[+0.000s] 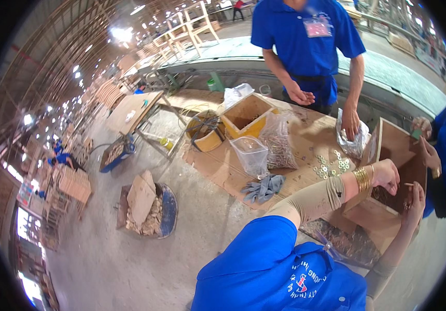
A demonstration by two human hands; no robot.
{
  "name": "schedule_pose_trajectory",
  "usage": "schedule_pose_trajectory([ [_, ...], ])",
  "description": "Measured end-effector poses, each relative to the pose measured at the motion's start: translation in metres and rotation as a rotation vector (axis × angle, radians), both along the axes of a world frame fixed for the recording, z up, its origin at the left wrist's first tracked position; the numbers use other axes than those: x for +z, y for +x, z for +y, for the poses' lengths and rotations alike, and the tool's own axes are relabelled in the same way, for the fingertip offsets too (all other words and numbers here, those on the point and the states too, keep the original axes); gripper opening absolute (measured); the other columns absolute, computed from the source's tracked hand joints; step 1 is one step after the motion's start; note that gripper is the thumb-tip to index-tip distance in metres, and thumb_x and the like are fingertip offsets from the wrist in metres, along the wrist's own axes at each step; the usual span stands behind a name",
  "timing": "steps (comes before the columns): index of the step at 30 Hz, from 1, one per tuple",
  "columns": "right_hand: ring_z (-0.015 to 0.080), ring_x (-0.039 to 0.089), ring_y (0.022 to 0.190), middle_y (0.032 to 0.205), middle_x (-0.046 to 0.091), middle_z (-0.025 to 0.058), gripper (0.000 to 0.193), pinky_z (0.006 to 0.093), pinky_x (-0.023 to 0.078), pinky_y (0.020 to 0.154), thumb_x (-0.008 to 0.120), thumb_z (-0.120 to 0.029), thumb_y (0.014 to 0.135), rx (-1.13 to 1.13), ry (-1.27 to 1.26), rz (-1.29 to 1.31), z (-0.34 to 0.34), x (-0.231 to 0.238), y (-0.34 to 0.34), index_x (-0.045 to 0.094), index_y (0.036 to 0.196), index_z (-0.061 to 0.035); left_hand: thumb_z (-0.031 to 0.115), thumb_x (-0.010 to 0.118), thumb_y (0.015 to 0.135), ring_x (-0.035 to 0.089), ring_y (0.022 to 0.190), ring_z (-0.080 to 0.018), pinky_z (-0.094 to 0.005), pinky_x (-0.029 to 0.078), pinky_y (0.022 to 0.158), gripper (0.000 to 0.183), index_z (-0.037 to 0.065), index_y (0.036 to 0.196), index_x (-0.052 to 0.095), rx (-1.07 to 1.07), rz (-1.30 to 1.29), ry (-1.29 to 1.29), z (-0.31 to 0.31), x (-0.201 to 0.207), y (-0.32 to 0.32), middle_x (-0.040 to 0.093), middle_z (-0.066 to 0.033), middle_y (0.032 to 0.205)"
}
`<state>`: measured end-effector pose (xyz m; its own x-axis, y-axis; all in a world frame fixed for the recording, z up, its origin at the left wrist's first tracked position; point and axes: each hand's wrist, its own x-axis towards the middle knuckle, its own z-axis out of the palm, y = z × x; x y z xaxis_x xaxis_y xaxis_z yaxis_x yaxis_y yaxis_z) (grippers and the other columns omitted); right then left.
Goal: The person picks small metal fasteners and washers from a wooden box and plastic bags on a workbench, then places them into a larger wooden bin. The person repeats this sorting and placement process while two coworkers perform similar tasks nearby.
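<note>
Two hands point(386, 177) at wooden box point(398, 147), right one point(415, 201) pinching small rod point(408, 184)

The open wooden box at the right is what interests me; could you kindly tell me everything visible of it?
The open wooden box has flat, light brown panels, perhaps plywood, and a darker, shaded inside. Its opening faces up towards the camera. It sits at the right end of the brown work surface, with small pieces inside too indistinct to name. The left hand and right hand are over it; contact with its walls is unclear. Another person's hand is beside its right wall.
</note>
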<state>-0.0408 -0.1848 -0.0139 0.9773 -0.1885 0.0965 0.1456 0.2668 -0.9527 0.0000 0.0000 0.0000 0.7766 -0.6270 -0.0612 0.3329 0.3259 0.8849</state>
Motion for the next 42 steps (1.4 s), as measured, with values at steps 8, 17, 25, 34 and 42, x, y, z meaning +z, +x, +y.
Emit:
schedule_pose_trajectory([
  [8,-0.0005,0.033,0.047,0.07,0.054,-0.0031,0.013,0.014,0.025,0.041,0.056,-0.016,0.083,0.004,-0.057,-0.053,0.017,-0.008,0.001,0.058,0.089,-0.0045,0.0,0.055,0.074,0.057,0.047,-0.0227,-0.0286,0.047,0.04,0.009,-0.009,0.074,0.053,0.087,-0.013,0.113,0.01,0.005,-0.018,0.056,-0.0168,0.059],
  [17,-0.001,0.034,0.045,0.067,0.052,-0.0028,0.011,0.0139,0.024,0.039,0.057,-0.013,0.082,0.031,-0.243,-0.066,0.033,0.011,0.0,0.057,0.087,-0.0032,-0.003,0.051,0.074,0.052,0.045,-0.0168,-0.0271,0.042,0.038,0.008,-0.008,0.079,0.053,0.129,0.06,0.031,0.016,-0.003,-0.016,0.053,-0.0131,0.058],
  [25,-0.0017,0.031,0.044,0.063,0.048,-0.0053,0.009,0.0141,0.022,0.038,0.057,-0.01,0.081,-0.061,-0.407,-0.22,0.05,0.027,-0.017,0.057,0.087,-0.0032,-0.003,0.052,0.074,0.057,0.049,-0.018,-0.0243,0.047,0.04,0.005,-0.005,0.079,0.05,0.187,-0.033,-0.056,0.026,0.014,-0.031,0.055,-0.0124,0.059],
  [34,0.0002,0.036,0.053,0.063,0.048,-0.0044,0.008,0.0148,0.025,0.046,0.053,-0.008,0.083,0.007,-0.614,-0.314,0.064,0.046,-0.024,0.056,0.082,-0.0011,-0.006,0.046,0.073,0.056,0.045,-0.0154,-0.0241,0.045,0.038,0.01,-0.005,0.082,0.051,0.309,-0.042,-0.001,0.035,0.021,-0.041,0.056,-0.0118,0.058],
  [42,0.0072,0.046,0.061,0.065,0.054,0.0042,0.007,0.0217,0.039,0.058,0.053,0.0,0.077,0.089,-0.87,-0.343,0.077,0.055,-0.032,0.057,0.08,0.0044,-0.006,0.041,0.073,0.053,0.041,-0.0139,-0.0239,0.041,0.034,0.013,-0.005,0.072,0.054,0.344,-0.188,0.167,0.031,0.022,-0.047,0.054,-0.0103,0.052],
])
